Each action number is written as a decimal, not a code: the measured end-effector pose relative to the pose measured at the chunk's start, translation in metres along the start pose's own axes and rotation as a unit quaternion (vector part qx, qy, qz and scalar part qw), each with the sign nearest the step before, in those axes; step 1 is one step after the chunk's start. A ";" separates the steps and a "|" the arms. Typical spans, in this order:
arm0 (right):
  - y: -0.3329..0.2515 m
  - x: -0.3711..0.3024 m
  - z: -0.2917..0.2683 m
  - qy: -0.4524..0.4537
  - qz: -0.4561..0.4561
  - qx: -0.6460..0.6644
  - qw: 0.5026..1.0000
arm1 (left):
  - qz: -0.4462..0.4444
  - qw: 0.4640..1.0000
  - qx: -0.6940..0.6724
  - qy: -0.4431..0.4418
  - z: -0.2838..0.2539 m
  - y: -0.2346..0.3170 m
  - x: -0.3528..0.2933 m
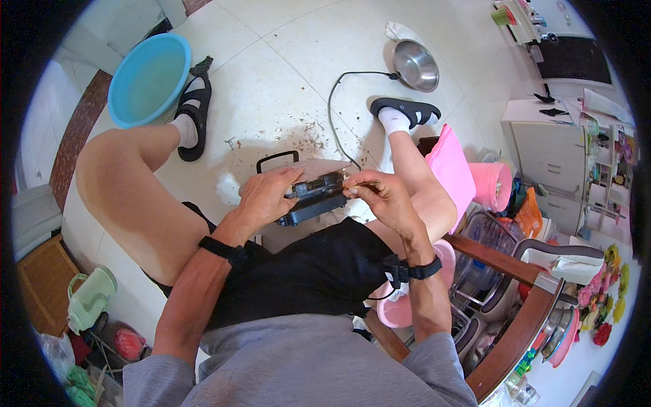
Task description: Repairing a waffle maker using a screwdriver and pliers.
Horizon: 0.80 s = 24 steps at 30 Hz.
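The black-fronted appliance (313,211) sits at centre. Left hand (263,195) grips its nine-o'clock end; right hand (381,194) pinches closed at three o'clock, anything held unclear. Apparently fine fingertip work; next move likely needs a steady left hold.

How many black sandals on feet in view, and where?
2. The left sandal is beside the blue basin; the right sandal is just below the steel bowl in the picture. No other worn sandals show.
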State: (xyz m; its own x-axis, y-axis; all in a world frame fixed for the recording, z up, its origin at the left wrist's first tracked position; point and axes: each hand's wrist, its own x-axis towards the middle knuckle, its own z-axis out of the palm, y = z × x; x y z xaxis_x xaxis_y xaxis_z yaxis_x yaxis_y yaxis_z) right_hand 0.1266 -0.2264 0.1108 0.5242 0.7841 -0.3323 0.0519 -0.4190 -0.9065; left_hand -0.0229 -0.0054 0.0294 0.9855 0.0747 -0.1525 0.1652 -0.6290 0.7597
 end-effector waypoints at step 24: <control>0.012 0.016 0.026 0.013 -0.048 -0.007 0.999 | 0.006 0.999 0.026 -0.033 0.001 0.003 -0.002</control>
State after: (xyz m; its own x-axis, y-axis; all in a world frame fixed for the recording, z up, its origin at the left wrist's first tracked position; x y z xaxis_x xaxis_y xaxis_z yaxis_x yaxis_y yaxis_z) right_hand 0.1137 -0.2076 0.0879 0.5378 0.8092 -0.2367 0.1148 -0.3484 -0.9303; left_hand -0.0246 -0.0081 0.0317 0.9824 0.0173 -0.1862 0.1497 -0.6692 0.7278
